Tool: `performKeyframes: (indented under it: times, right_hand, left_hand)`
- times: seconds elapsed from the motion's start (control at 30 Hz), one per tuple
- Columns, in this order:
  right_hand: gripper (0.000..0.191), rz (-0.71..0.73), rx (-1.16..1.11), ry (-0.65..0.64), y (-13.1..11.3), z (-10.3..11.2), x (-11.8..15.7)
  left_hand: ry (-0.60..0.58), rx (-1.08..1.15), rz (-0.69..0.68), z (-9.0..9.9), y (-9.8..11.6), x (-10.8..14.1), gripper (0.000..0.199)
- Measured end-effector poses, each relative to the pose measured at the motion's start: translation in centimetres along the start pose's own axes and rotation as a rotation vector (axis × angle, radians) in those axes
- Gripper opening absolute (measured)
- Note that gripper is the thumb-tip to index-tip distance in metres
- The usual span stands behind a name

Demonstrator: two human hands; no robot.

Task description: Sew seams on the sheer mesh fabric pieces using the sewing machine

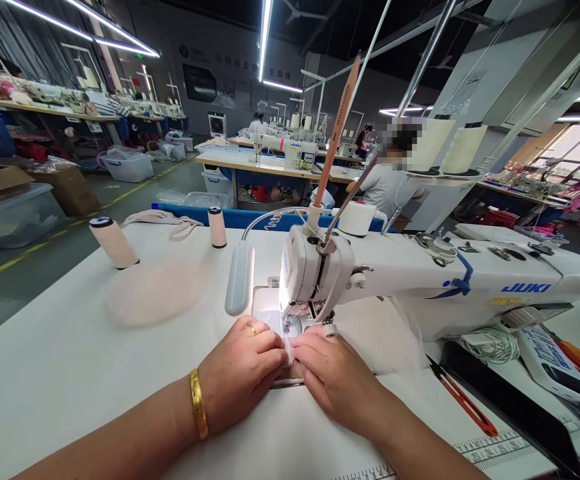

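Note:
A white sewing machine (395, 273) stands before me, its needle area (290, 323) lit by a small lamp. My left hand (243, 370) is closed just left of the presser foot, fingertips pressing a strip of pale sheer fabric (289, 350). From the other side my right hand (337, 377) pinches the same fabric, close against the left fingertips. More sheer fabric (380, 327) spreads out under the machine's arm on the right. The fingertips partly cover the strip and the plate below. A pale sheer piece (157, 290) lies flat on the left of the white table (95, 380).
Two thread spools (114, 243) stand at the table's far left. An orange thread snipper (463, 397), a black tray (510, 407) and a white device (555, 363) lie at right. A brown pencil (337, 133) rises from the machine head. A person (393, 177) sits beyond.

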State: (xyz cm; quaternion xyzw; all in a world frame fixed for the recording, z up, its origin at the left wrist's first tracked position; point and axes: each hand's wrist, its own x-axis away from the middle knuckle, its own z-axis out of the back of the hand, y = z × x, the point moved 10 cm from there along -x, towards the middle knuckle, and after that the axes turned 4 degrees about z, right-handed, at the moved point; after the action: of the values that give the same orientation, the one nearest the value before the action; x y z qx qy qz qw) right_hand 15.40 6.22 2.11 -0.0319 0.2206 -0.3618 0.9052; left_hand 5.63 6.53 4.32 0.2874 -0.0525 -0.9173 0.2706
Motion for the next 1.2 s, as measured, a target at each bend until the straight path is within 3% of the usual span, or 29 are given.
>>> performKeyframes:
  times: [0.57, 1.2]
  right_hand:
    - [0.034, -0.027, -0.044, 0.051, 0.5, 0.0, 0.1]
    - [0.043, -0.101, 0.011, 0.042, 1.6, -0.4, -0.3]
  left_hand:
    - [0.026, -0.02, -0.023, 0.0, 0.9, 0.4, 0.027]
    - [0.056, -0.069, -0.002, -0.1, -0.2, 0.2, 0.03]
